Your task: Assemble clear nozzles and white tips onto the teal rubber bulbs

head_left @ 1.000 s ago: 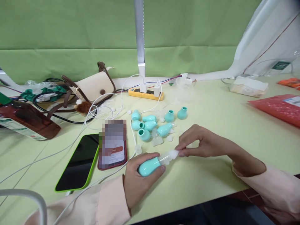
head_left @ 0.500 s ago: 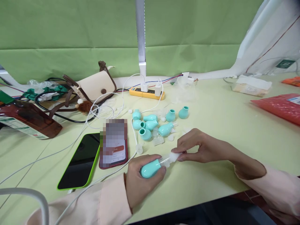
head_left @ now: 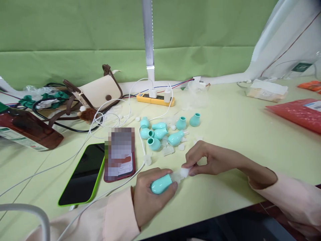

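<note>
My left hand [head_left: 154, 197] is wrapped round a teal squeeze bulb [head_left: 160, 185], which lies tilted with its mouth toward the right. A clear plastic nozzle [head_left: 175, 176] sits at the bulb's mouth; how far it goes in is hard to make out. With thumb and fingertips, my right hand [head_left: 200, 159] pinches a white soft piece [head_left: 185, 172] at the nozzle's far end. Beyond my hands lie several loose teal bulbs [head_left: 153, 144], some upright with open mouths. One of them, a bulb with a clear tip [head_left: 176, 138], rests on its side among small clear and white pieces [head_left: 168, 150].
Left of my hands lie a green-cased phone [head_left: 82, 174] and a red-cased phone [head_left: 120, 174], with a white cable [head_left: 110, 191] running past. Farther back are a cream handbag [head_left: 100, 92], a yellow power strip [head_left: 152, 100], a brown bottle [head_left: 32, 127] and a red packet [head_left: 298, 113].
The clear nozzle and white piece have moved closer to the bulb in my left hand. A thin tube that showed between them is now covered. The whole view has shifted slightly.
</note>
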Demonstrator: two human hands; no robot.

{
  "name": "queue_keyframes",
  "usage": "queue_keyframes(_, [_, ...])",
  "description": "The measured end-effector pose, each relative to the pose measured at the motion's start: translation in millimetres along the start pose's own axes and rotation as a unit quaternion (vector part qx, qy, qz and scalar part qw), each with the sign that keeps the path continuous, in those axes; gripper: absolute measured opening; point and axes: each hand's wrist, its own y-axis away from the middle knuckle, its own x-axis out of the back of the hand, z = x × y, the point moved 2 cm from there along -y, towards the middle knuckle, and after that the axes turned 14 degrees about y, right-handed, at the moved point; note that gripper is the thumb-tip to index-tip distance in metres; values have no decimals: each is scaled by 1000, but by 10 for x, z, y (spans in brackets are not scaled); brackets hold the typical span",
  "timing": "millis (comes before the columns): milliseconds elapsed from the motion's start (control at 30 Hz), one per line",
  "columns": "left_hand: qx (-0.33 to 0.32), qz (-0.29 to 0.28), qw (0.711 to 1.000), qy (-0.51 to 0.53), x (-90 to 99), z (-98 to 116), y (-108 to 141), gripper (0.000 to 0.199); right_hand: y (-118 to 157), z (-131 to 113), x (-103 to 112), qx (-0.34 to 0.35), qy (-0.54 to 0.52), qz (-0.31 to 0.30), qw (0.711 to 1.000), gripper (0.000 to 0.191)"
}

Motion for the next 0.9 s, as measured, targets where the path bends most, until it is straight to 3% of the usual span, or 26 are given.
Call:
queue_keyframes(233, [-22, 7, 999, -22, 30, -24, 22, 12, -42, 56, -88, -55, -133, 50, 988, 17])
queue_keyframes(400, [-72, 11, 997, -22, 64, -32, 51, 13, -71, 23, -172, -86, -335, 69, 936, 8])
queue_keyframes(533, [-95, 10, 995, -24, 82, -40, 78, 15, -91, 6, -223, -104, -420, 78, 898, 9])
queue_keyframes(600, [-108, 3, 994, -24, 83, -36, 82, 16, -86, 11, -227, -110, -427, 65, 895, 9])
queue_keyframes(700, [-130, -13, 991, -26, 73, -26, 74, 19, -59, 4, -183, -110, -370, 60, 921, 9])
queue_keyframes(800, [-142, -19, 989, -25, 63, -25, 54, 24, -31, -26, -109, -113, -275, 107, 949, 13])
queue_keyframes(900, [-144, -10, 989, -24, 63, -35, 35, 25, -21, -44, -69, -136, -214, 158, 954, 21])
